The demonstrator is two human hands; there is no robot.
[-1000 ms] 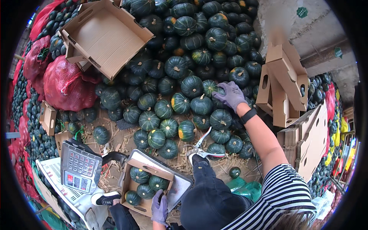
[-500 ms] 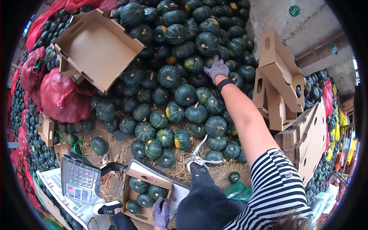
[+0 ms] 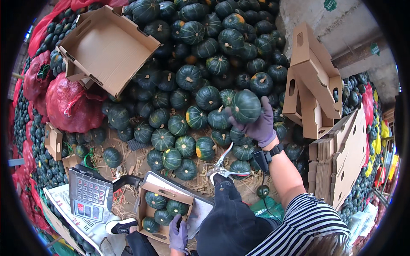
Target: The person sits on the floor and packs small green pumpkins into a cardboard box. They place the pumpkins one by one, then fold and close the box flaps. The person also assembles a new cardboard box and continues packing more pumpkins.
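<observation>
My gloved right hand [image 3: 260, 126] holds a dark green squash [image 3: 246, 106] from below, palm up, fingers curled round it, over the pile of squashes [image 3: 185, 146]. My gloved left hand [image 3: 178, 232] grips the near right side of a shallow cardboard box [image 3: 168, 189] with several squashes [image 3: 177, 207] in it. The box sits on the metal platform [image 3: 202, 213] of a weighing scale, whose grey keypad display [image 3: 89, 192] stands to the left. Pruning shears [image 3: 223, 168] lie open by my shoe and dark-trousered leg, beside more squashes.
An empty carton [image 3: 109, 49] rests on the pile at upper left, beside red mesh sacks [image 3: 72, 106]. Stacked cartons [image 3: 311, 77] and flattened cardboard [image 3: 341, 158] stand at right along a concrete wall [image 3: 350, 25]. A green bag [image 3: 262, 207] lies near my leg.
My right hand reached up into the pile, then came back down and toward me, now with a squash lifted in it. My left hand stays at the box.
</observation>
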